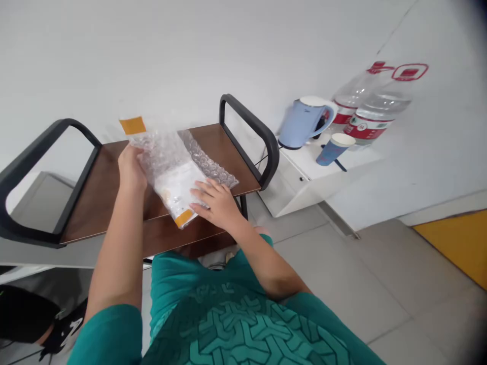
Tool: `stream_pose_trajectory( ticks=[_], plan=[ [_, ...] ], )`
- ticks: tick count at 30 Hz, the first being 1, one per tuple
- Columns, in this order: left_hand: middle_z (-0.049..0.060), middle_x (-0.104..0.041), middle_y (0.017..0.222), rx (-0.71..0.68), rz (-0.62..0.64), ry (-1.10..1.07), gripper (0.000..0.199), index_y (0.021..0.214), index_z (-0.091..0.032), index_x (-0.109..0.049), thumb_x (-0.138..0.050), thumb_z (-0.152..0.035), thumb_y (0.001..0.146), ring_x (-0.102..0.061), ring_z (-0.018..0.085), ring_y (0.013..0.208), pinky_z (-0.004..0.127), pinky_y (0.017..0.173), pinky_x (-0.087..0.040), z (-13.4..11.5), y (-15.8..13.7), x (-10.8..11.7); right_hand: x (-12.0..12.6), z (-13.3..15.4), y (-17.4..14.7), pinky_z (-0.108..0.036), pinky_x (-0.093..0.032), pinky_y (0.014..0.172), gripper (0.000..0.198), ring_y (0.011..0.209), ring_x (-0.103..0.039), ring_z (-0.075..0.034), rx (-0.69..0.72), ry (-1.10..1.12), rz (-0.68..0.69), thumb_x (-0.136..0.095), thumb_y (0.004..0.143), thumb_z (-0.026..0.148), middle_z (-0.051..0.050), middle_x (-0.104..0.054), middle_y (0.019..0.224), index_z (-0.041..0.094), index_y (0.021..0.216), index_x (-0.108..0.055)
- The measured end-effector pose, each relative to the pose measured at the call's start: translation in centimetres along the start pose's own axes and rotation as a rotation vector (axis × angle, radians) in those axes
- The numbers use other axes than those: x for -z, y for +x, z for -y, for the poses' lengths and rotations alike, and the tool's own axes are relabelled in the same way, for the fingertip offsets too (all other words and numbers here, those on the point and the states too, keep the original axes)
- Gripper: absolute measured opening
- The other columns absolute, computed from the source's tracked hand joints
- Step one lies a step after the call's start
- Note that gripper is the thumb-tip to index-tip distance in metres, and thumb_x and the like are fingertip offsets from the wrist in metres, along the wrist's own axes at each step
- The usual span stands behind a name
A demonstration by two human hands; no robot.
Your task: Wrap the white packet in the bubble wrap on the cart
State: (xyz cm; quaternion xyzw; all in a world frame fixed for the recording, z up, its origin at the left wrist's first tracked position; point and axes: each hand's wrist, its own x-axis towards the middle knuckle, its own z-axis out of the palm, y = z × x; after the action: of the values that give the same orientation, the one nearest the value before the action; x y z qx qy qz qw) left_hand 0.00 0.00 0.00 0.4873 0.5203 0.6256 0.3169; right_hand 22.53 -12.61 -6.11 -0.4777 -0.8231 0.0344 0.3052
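Person wears a teal short-sleeved shirt. The front carries a raised interlocking geometric pattern in darker and lighter teal. Sleeves end above the elbow; both forearms are bare. No watch, ring or glove is visible on the left hand or right hand.

Both bare arms reach forward from short green sleeves. The left arm runs almost straight up the frame, elbow low, wrist level; the left hand shows its back, fingers curled away and closed in a grip at its far side. The right arm bends at the elbow and angles inward toward the left. The right hand lies palm down, fingers spread and stretched flat, pressing downward. The two hands sit near each other, not touching.
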Motion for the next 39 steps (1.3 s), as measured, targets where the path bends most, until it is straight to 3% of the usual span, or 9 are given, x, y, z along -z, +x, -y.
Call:
stream_pose_trajectory(
  ticks=[5, 8, 15, 20, 22, 24, 28, 34, 39],
  plan=[
    [0.004, -0.069, 0.109, -0.472, 0.672, 0.574, 0.040, 0.111, -0.026, -0.074, -0.053, -0.030, 0.078, -0.056, 0.025, 0.105, 0.045, 0.101, -0.045, -2.1, -5.4, 2.5, -0.4, 0.3, 0.6, -0.043, -0.039, 0.106, 0.041, 0.141, -0.047, -0.032, -0.034, -0.035, 0.032, -0.056, 0.098, 0.054, -0.009, -0.070, 0.131, 0.026, 0.124, -0.072],
    [0.007, -0.062, 0.111, -0.595, 0.784, 0.838, 0.048, 0.122, -0.029, -0.073, -0.047, -0.030, 0.082, -0.051, 0.028, 0.107, 0.052, 0.103, -0.042, -3.1, -7.9, 3.4, -0.6, 0.1, 0.7, -0.043, -0.040, 0.103, 0.037, 0.135, -0.050, -0.033, -0.039, -0.037, 0.046, -0.062, 0.095, 0.053, -0.012, -0.075, 0.113, 0.022, 0.107, -0.079],
    [0.012, -0.061, 0.129, -0.745, 0.617, 0.923, 0.046, 0.128, -0.025, -0.067, -0.058, -0.040, 0.085, -0.054, 0.032, 0.120, 0.054, 0.107, -0.041, -2.3, -10.7, 2.5, -0.6, 0.1, 0.5, -0.044, -0.039, 0.106, 0.043, 0.138, -0.049, -0.035, -0.074, -0.046, 0.055, -0.059, 0.095, 0.056, -0.013, -0.073, 0.123, 0.021, 0.111, -0.077],
    [0.012, -0.058, 0.133, -0.676, -0.112, 0.797, 0.042, 0.136, -0.019, -0.055, -0.046, -0.035, 0.098, -0.054, 0.031, 0.125, 0.052, 0.107, -0.044, -2.5, -10.4, 4.1, -0.4, 0.5, 0.4, -0.043, -0.039, 0.107, 0.052, 0.144, -0.043, -0.031, -0.078, -0.049, 0.026, -0.049, 0.099, 0.059, -0.004, -0.056, 0.151, 0.028, 0.139, -0.061],
    [0.013, -0.052, 0.138, -0.664, -0.288, 0.768, 0.044, 0.141, -0.019, -0.051, -0.044, -0.033, 0.100, -0.049, 0.033, 0.132, 0.054, 0.110, -0.041, -2.6, -11.4, 4.5, -0.7, 0.7, 0.4, -0.044, -0.039, 0.108, 0.051, 0.143, -0.043, -0.031, -0.105, -0.048, 0.020, -0.048, 0.099, 0.059, -0.003, -0.055, 0.152, 0.029, 0.139, -0.061],
    [0.015, -0.054, 0.134, -0.697, -0.156, 0.823, 0.041, 0.136, -0.019, -0.055, -0.049, -0.033, 0.098, -0.048, 0.034, 0.133, 0.055, 0.112, -0.040, -2.1, -13.3, 4.2, -0.9, 1.0, 0.5, -0.044, -0.040, 0.108, 0.050, 0.143, -0.043, -0.031, -0.124, -0.042, 0.006, -0.047, 0.100, 0.057, -0.003, -0.055, 0.152, 0.029, 0.139, -0.061],
    [0.020, -0.054, 0.140, -0.788, 0.370, 0.958, 0.056, 0.138, -0.016, -0.052, -0.063, -0.040, 0.090, -0.047, 0.038, 0.136, 0.055, 0.112, -0.042, 0.4, -17.0, 2.6, -0.3, 1.8, 0.6, -0.054, -0.041, 0.110, 0.048, 0.144, -0.041, -0.035, -0.151, -0.002, 0.008, -0.042, 0.103, 0.051, -0.006, -0.052, 0.154, 0.028, 0.141, -0.058],
    [0.021, -0.063, 0.124, -0.709, 0.154, 1.146, 0.051, 0.134, -0.013, -0.059, -0.065, -0.036, 0.089, -0.057, 0.037, 0.120, 0.051, 0.101, -0.047, 1.4, -17.1, 2.4, 3.5, 2.8, -0.1, -0.041, -0.039, 0.121, 0.046, 0.145, -0.044, -0.019, -0.022, 0.471, -0.037, -0.036, 0.106, 0.042, -0.004, -0.049, 0.155, 0.028, 0.148, -0.049],
    [0.016, -0.067, 0.101, -0.566, 0.078, 1.108, 0.043, 0.126, -0.014, -0.066, -0.059, -0.036, 0.090, -0.061, 0.032, 0.098, 0.046, 0.087, -0.051, 0.3, -15.8, 3.1, 3.7, 2.5, -0.1, -0.045, -0.053, 0.109, 0.051, 0.145, -0.045, -0.022, 0.021, 0.695, -0.255, -0.030, 0.105, 0.051, -0.005, -0.042, 0.160, 0.033, 0.152, -0.040]
  ],
)
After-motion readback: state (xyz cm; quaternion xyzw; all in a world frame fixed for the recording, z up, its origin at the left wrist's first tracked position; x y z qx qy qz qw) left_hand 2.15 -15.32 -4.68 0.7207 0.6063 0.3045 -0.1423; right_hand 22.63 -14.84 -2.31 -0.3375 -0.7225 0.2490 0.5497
